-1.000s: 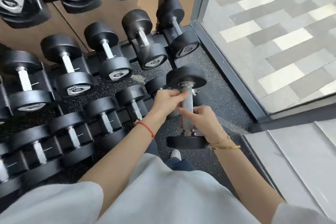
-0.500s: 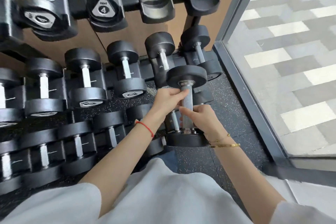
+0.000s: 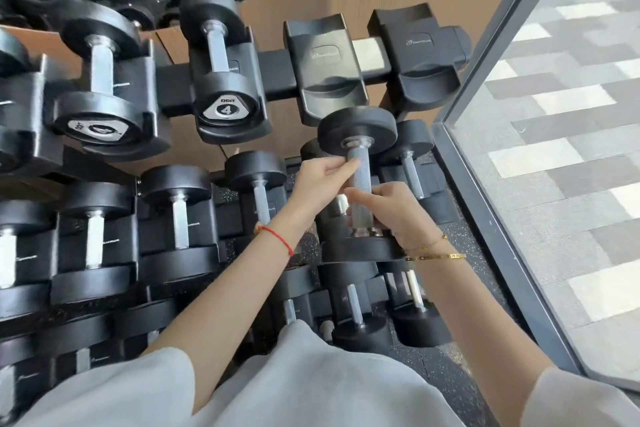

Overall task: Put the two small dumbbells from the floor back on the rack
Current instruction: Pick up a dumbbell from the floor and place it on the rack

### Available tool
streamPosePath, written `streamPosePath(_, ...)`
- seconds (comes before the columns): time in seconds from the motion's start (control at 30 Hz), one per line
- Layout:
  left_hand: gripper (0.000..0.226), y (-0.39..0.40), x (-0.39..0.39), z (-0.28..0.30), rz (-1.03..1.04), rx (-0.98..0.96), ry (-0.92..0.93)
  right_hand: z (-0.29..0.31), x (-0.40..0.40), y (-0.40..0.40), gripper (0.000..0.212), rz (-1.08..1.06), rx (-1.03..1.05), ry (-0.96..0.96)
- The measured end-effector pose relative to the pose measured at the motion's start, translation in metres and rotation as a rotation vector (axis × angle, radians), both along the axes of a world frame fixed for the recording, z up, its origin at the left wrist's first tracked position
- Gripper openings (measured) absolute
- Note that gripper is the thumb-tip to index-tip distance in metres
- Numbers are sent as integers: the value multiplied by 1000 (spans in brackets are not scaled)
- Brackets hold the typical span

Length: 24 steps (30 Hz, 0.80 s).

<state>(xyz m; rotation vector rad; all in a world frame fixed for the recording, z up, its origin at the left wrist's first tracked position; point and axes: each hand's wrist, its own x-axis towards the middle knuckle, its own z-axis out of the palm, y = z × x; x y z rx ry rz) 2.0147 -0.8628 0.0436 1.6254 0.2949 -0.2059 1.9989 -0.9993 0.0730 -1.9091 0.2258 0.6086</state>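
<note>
A small black dumbbell (image 3: 357, 130) with a knurled steel handle hangs in the air in front of the rack, its far head up. My left hand (image 3: 320, 180) grips the upper part of the handle and my right hand (image 3: 394, 210) grips the lower part. The dumbbell's far head sits just below two bare black cradles (image 3: 325, 66) (image 3: 420, 55) on the top right of the rack. A second loose small dumbbell does not show in this view.
Rows of black dumbbells (image 3: 221, 80) fill the other cradles on three tiers. A dark window frame (image 3: 491, 218) and glass run down the right side. Speckled rubber floor (image 3: 450, 367) lies below, with my white shirt (image 3: 311, 385) at the bottom.
Both hands have lifted the dumbbell from near the lowest tier up to the top tier. The view has tilted up, and the two bare top cradles now sit close above the dumbbell.
</note>
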Motion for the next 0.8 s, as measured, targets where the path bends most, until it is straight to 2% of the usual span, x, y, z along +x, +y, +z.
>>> streamPosePath(0.1,12,15,35,7,35,-57,-40,10,42,15,40,5,16,-34)
streamPosePath(0.23,5,30,80,17,90,-99,-52,22,92,30,59,37,-8,-71)
streamPosePath(0.33,5,37,115,20,149,-126,-69,25,129,41,66,89,1,-107)
streamPosePath(0.37,6,39,126,21,172,-134,-73,25,141,44,66,98,6,-108)
streamPosePath(0.5,35,43,165,19,246,-124,-61,25,185,53,52,109,6,-78)
streamPosePath(0.7,21,56,225,17,309,-115,-65,26,247,69,64,152,-4,-44)
streamPosePath(0.8,24,63,251,17,323,-149,-62,22,278,76,59,167,-21,-56)
